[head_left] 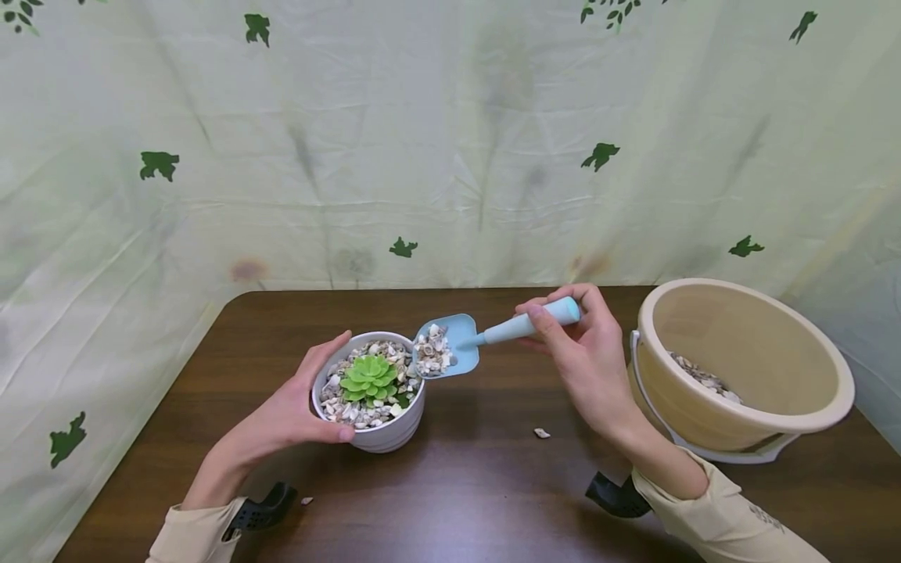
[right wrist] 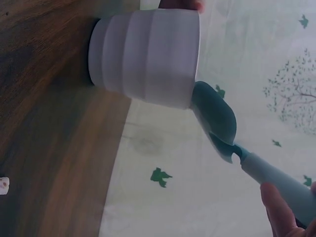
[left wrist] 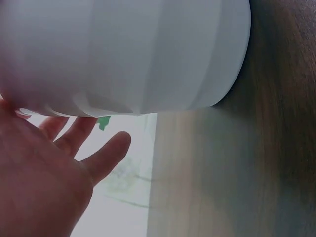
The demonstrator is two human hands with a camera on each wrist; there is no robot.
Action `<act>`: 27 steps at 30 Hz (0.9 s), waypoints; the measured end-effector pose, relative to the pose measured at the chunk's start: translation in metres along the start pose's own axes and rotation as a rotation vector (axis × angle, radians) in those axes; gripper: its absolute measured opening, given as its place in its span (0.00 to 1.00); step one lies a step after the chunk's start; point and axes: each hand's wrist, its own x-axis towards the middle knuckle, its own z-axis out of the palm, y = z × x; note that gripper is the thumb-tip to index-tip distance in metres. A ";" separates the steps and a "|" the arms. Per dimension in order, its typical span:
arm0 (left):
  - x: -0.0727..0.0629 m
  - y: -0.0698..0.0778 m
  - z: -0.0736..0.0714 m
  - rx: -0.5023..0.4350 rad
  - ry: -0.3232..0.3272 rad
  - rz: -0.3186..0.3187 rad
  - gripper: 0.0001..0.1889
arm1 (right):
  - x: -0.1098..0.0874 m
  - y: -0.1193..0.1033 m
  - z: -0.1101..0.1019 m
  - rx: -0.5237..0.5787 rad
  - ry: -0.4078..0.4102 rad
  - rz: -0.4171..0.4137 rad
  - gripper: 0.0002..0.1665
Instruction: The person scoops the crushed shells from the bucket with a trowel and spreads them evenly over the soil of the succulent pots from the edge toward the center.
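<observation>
A white ribbed flower pot [head_left: 387,435] stands on the table, filled with small shells and stones around a green succulent [head_left: 369,378]. My left hand [head_left: 296,407] holds the pot from the left, thumb at the near rim and fingers at the far side. In the left wrist view the pot's wall [left wrist: 148,54] fills the top. My right hand [head_left: 587,360] grips the handle of a light blue trowel [head_left: 464,344]. Its scoop carries a heap of shells [head_left: 432,350] and meets the pot's right rim. From the right wrist, the trowel [right wrist: 217,116] slants with its tip at the rim.
A large cream bucket [head_left: 711,422] with a pale handle stands at the right, shells [head_left: 704,377] lying inside. One loose shell [head_left: 541,433] lies mid-table, and another small piece [head_left: 306,500] near my left wrist. A leaf-patterned curtain [head_left: 450,156] hangs behind the brown table [head_left: 486,500].
</observation>
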 end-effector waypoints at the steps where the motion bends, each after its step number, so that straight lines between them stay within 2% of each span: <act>1: 0.000 0.000 0.000 -0.009 -0.005 -0.007 0.60 | 0.000 0.000 0.000 0.001 0.001 0.000 0.15; 2: -0.001 0.000 0.000 -0.027 -0.011 -0.015 0.60 | 0.000 -0.001 0.000 0.003 0.002 0.001 0.15; 7: -0.004 0.002 -0.002 -0.252 -0.078 -0.066 0.55 | 0.000 -0.003 0.000 0.009 0.002 0.003 0.15; 9: -0.005 0.002 -0.002 -0.306 -0.088 -0.070 0.54 | 0.000 -0.003 0.001 0.007 0.002 0.004 0.15; 13: -0.004 0.003 -0.001 -0.301 -0.076 -0.050 0.54 | -0.001 -0.006 0.002 0.002 0.002 -0.003 0.15; 19: 0.000 0.002 0.003 -0.234 -0.039 0.002 0.59 | -0.002 -0.009 0.002 -0.009 0.005 -0.007 0.15; 25: 0.000 0.004 0.005 -0.065 0.004 -0.011 0.59 | -0.003 -0.010 0.001 -0.010 -0.015 -0.018 0.14; 27: -0.001 0.005 0.006 -0.049 0.000 -0.031 0.58 | -0.003 -0.009 0.001 -0.012 -0.025 -0.024 0.14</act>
